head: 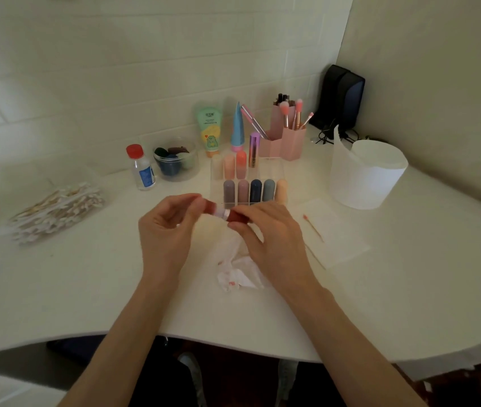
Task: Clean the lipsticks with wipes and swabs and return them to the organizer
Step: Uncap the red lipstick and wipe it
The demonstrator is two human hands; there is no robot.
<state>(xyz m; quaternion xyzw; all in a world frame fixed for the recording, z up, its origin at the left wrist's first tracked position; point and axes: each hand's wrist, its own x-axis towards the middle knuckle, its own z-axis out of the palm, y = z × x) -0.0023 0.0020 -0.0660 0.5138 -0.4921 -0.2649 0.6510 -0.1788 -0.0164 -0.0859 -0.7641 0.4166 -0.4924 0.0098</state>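
Note:
A red lipstick (222,213) lies sideways between both hands, just in front of the clear organizer (274,174). My left hand (166,230) pinches its left end, which looks like the cap. My right hand (265,233) grips the red base on the right. A pale band shows in the middle. The organizer holds several capped lipsticks in two rows. A crumpled, red-stained wipe (237,270) lies on the table under my hands. A used swab (313,227) with a pink tip rests on a flat white sheet (347,242) to the right.
A pile of cotton swabs (57,211) lies at the left. A red-capped bottle (142,168), a bowl of sponges (174,160), two tubes and pink brush holders (289,139) stand behind the organizer. A white tissue roll (365,174) stands at the right.

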